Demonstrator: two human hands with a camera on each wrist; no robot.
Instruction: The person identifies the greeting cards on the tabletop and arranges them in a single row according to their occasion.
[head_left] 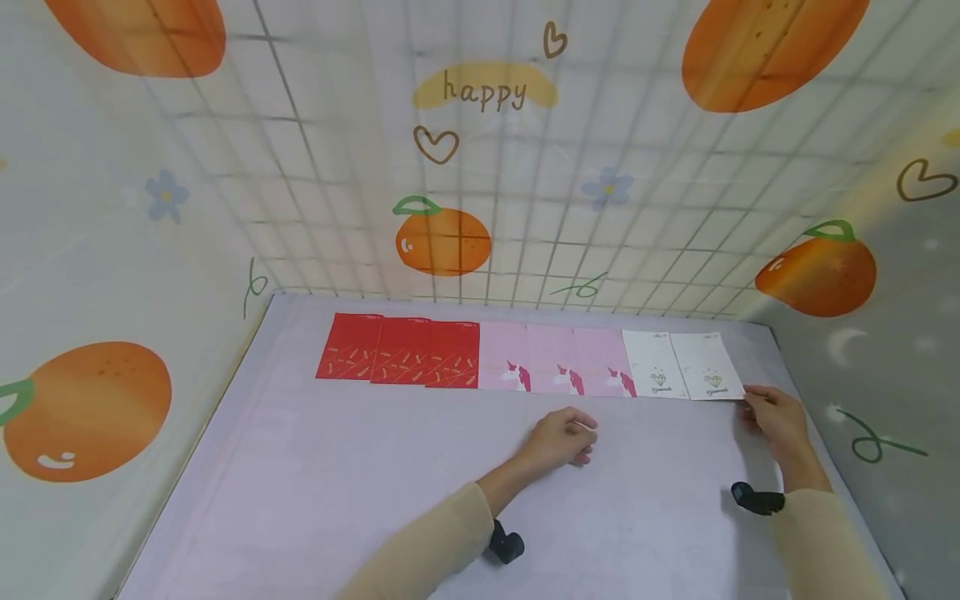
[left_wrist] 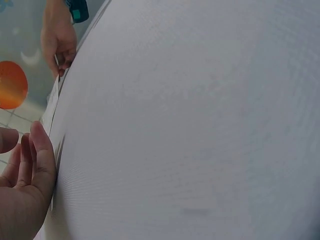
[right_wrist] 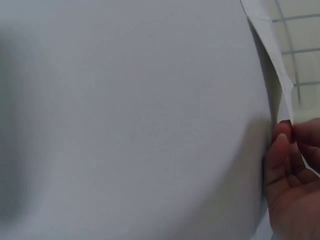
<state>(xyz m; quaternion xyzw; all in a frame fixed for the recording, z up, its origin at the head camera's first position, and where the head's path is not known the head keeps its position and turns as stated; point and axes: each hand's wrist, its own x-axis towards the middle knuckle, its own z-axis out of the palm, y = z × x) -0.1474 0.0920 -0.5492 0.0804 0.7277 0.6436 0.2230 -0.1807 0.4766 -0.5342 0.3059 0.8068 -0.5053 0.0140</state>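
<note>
At the right end of a row of cards lies a white card (head_left: 703, 357) with a small gold diamond drawing. My right hand (head_left: 778, 421) pinches its lower right corner between thumb and fingers, and the right wrist view shows the card's edge slightly raised there. Its left edge meets another white card (head_left: 651, 354). Left of these come three pink cards (head_left: 550, 346) with unicorn heads, then three overlapping red cards (head_left: 401, 337) with gold marks. My left hand (head_left: 562, 437) rests on the table below the pink cards, fingers loosely curled around nothing.
The row lies along the back of a pale table (head_left: 337, 483). Behind it rises a grid wall (head_left: 510, 183) covered with a printed orange-pattern sheet. More printed sheeting (head_left: 82, 292) hangs at the left, and a side wall (head_left: 892, 375) borders the right edge.
</note>
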